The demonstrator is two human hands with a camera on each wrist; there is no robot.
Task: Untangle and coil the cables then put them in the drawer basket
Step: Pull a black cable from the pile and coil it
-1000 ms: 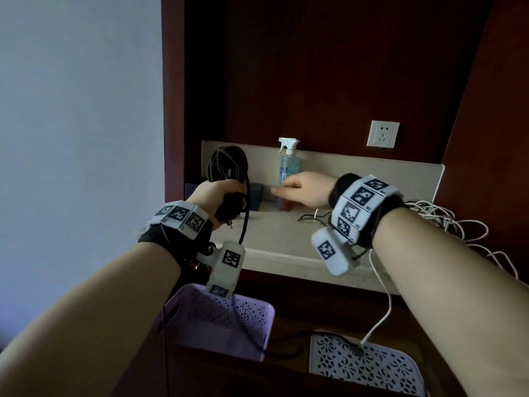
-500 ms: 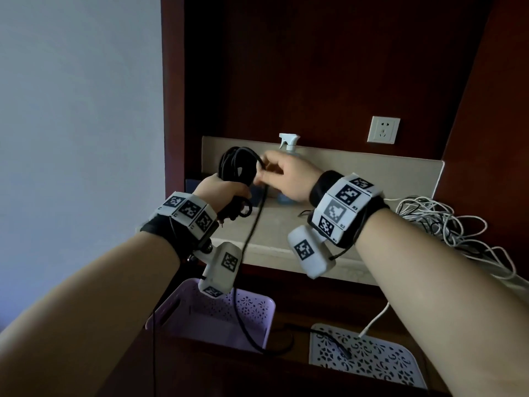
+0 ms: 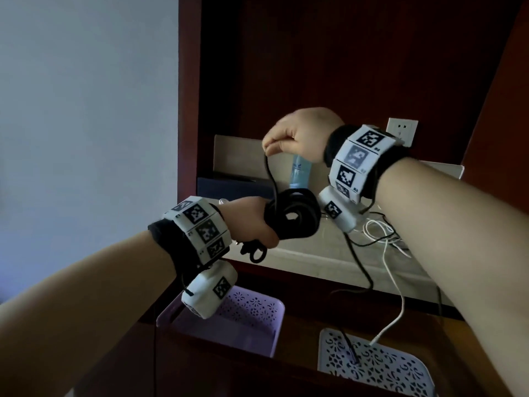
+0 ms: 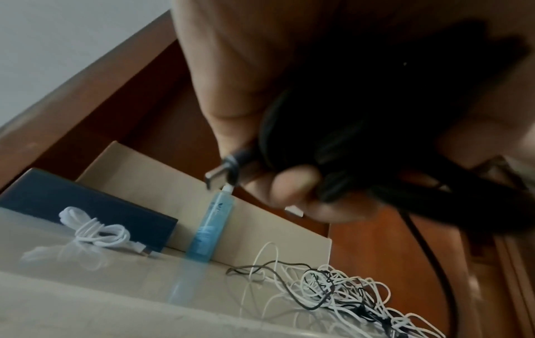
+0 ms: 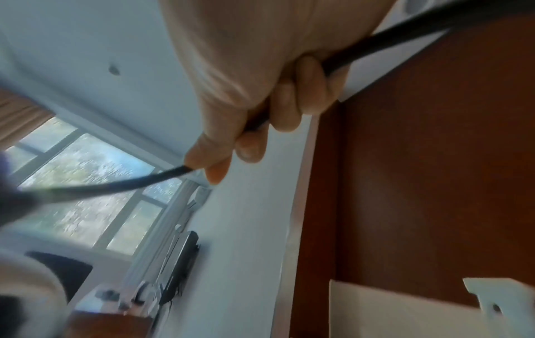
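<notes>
The pale desk (image 3: 300, 253) sits inside the dark wood alcove, with a purple drawer basket (image 3: 252, 310) and a white drawer basket (image 3: 378, 368) just below its front edge. Above the desk the left hand (image 3: 246, 222) has its fingers (image 4: 292, 185) wrapped tight around the black cable coil (image 3: 292, 216), and the right hand (image 3: 297, 133), higher up, pinches the free black strand between closed fingers (image 5: 289, 100). On the desk to the right lies the tangle of white cables (image 4: 347, 290), beside a blue spray bottle (image 4: 208, 224).
</notes>
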